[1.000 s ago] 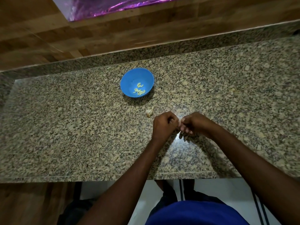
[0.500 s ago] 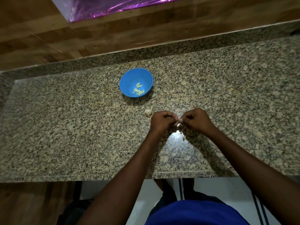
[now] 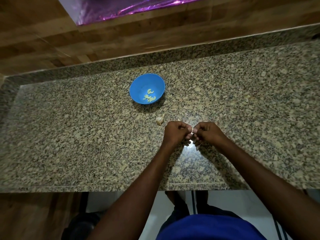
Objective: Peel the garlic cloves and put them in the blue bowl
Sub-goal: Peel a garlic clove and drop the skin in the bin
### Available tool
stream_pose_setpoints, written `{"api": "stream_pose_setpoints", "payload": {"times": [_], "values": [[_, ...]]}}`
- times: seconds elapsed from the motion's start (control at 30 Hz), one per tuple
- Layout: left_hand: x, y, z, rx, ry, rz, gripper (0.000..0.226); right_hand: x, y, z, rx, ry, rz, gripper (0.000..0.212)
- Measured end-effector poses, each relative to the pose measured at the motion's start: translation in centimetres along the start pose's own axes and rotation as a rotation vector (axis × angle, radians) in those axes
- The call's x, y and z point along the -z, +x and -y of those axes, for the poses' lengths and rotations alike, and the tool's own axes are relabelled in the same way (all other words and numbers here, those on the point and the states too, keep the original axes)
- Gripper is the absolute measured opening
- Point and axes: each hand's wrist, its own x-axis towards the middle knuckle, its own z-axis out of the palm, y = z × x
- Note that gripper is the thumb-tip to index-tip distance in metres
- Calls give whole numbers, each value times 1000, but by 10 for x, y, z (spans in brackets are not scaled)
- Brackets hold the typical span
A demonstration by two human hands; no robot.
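Granite counter (image 3: 69,144) under both hands: left hand (image 3: 175,133) and right hand (image 3: 208,133) fingers curled, pinching one garlic clove (image 3: 191,130).

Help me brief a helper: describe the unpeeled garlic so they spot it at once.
Find the blue bowl on the granite counter. Just nearer the person, between the bowl and the left hand, lies the garlic. It is whitish and papery-skinned, unlike the yellowish cloves inside the bowl.

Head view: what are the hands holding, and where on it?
Both the left hand and the right hand pinch one small garlic clove between their fingertips. It is mostly hidden, so which part cannot be told.
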Motion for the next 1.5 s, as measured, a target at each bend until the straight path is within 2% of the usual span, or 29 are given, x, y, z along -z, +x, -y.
{"api": "stream_pose_setpoints", "payload": {"times": [0.13,0.2,0.43,0.6,0.77,0.93,1.23,1.3,1.5], "values": [[0,-1,3,-42,17,-7,14,-2,6,-3,-216,369,89,24],[-1,-3,5,-58,17,-23,11,-2,10,-4,-257,418,94,24],[-2,-7,4,-44,-106,-19,3,3,9,-5,-139,293,-2,21],[5,-10,0,10,-272,81,13,-1,9,-3,-195,368,9,18],[7,-10,2,-2,-245,114,19,-6,7,1,-194,362,0,16],[6,-10,-1,3,-234,129,19,-6,4,3,-151,297,-16,26],[5,-13,-6,-50,-178,140,20,0,1,1,35,52,-98,20],[6,-12,-6,-64,-142,116,18,-1,2,1,32,47,-96,20],[7,-10,-2,21,-263,110,13,-1,3,-1,-12,-32,-137,25]]}}
